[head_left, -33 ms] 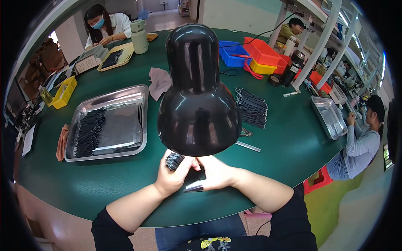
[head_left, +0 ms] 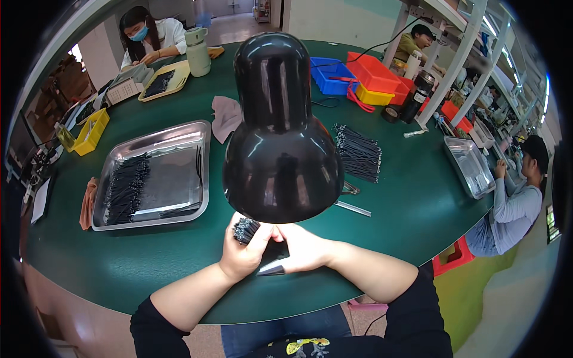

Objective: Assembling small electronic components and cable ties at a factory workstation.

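Change since earlier frame: none visible; both hands and the bundle sit where they were.
Left hand [head_left: 242, 253]: closed in a fist round a bundle of thin black rods [head_left: 245, 229], held just above the green table [head_left: 179, 262] at its near edge.
Right hand [head_left: 304, 247]: fingertips meet the left hand; grip cannot be told, a dark piece [head_left: 271, 269] lies beneath it.
Bundle axis: roughly upright, cut ends pointing up toward the black lamp shade [head_left: 280, 161].
Risk: judged, a loosened fist could let rods slide out and scatter; the shade hides the fingertips.
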Available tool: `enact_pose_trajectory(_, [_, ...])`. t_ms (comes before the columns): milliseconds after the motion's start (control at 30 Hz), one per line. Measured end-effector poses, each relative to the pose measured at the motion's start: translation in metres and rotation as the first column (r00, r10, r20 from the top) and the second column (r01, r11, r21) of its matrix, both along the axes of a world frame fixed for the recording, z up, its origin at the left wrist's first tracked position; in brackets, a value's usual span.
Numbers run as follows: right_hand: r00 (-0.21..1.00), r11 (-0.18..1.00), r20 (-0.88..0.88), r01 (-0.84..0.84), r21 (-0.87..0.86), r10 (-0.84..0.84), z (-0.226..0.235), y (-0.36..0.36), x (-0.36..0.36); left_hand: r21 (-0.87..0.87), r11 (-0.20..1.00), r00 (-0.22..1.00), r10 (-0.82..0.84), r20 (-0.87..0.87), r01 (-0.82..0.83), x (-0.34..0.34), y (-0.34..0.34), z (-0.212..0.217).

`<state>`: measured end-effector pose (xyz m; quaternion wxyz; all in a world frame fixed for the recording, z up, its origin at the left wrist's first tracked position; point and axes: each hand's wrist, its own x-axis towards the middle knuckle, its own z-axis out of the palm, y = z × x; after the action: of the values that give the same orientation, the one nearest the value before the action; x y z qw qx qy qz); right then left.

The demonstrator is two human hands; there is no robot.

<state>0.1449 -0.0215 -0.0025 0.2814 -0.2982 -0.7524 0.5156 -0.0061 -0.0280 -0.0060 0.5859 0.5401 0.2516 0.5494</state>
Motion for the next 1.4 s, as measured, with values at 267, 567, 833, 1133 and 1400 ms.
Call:
enact_pose_trajectory(267, [1.0, 0.86, 0.024, -0.005, -0.51, 0.02, 0.022, -0.004, -0.008, -0.324, 0.943, 0.986, -0.123, -0.117, 0.079, -0.006, 0.012, 0.025])
enact_pose_trajectory(567, [0.969, 0.543, -0.245, -0.223, -0.809, 0.033, 0.016, -0.011, -0.011, -0.337, 0.829, 0.891, -0.375, 0.257, 0.446, -0.014, 0.019, 0.016])
enact_pose_trajectory(833, [0.95, 0.517, -0.311, -0.268, -0.813, 0.004, 0.01, -0.005, -0.013, -0.403, 0.878, 0.962, -0.194, 0.195, 0.259, -0.011, 0.021, 0.016])
enact_pose_trajectory(1133, [0.93, 0.449, -0.366, -0.314, -0.837, -0.031, 0.009, -0.005, -0.007, -0.425, 0.8, 0.9, -0.319, 0.296, 0.424, -0.018, 0.027, 0.019])
enact_pose_trajectory(1400, [0.924, 0.485, -0.382, -0.346, -0.803, 0.026, 0.003, -0.002, -0.007, -0.304, 0.933, 0.981, -0.18, 0.074, 0.194, -0.016, 0.021, 0.02])
